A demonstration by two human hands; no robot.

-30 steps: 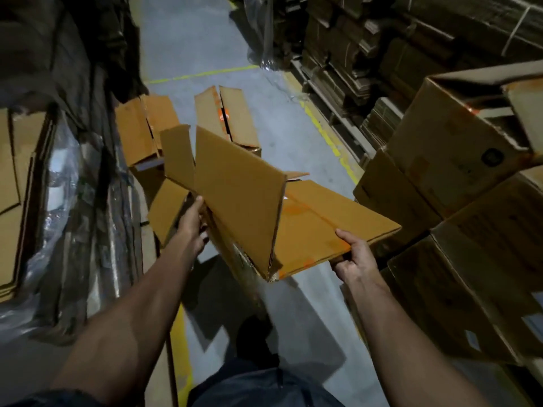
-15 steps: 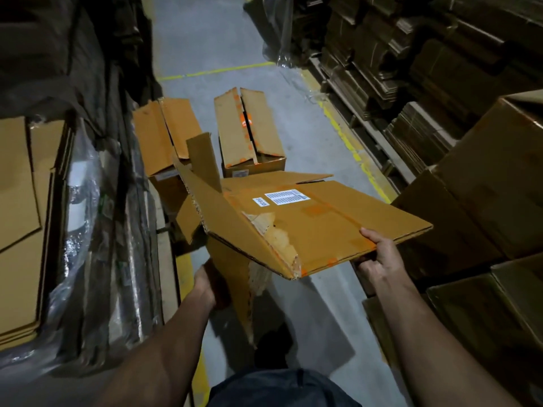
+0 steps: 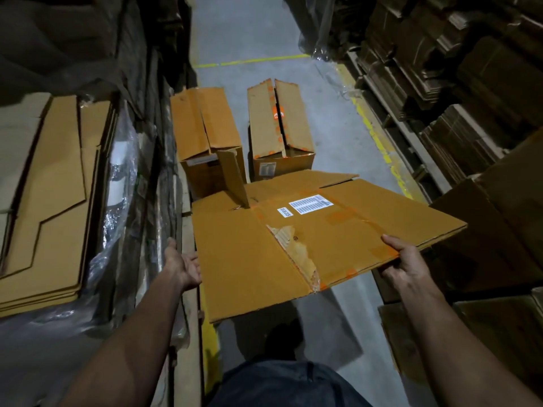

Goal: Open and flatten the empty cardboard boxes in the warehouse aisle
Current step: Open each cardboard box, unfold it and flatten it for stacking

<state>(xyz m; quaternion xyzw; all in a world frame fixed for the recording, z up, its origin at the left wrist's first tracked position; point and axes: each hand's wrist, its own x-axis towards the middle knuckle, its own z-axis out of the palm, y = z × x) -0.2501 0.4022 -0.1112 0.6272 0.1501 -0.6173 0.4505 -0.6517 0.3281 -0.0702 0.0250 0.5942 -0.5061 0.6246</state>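
The flattened box (image 3: 308, 242) is held out over the aisle floor (image 3: 346, 136), nearly level, its label (image 3: 311, 203) facing up and a strip of torn liner running down the middle crease. One flap (image 3: 233, 177) stands up at its far left corner — not yet pressed down.

The right hand (image 3: 407, 267) pinches the near right edge, thumb on top and fingers curled beneath; it appears to carry most of the sheet's weight, which would explain why the board tips slightly up on that side. The left hand (image 3: 183, 265) is at the left edge with its fingers spread, palm turned toward the board. Whether it actually touches the edge I cannot tell — it looks placed to steady or press rather than to grip.

Beyond, on the floor, 2 boxes wait unflattened: the left box (image 3: 202, 127) against the left racking and the right box (image 3: 279, 124) near it, both with top flaps parted. On the left, a stack of flat cardboard (image 3: 53, 186) lies on a shelf beside plastic wrap (image 3: 120, 183); that is probably where this sheet belongs, and holding it level would suit sliding it on top. More cartons (image 3: 493, 224) crowd the right side.
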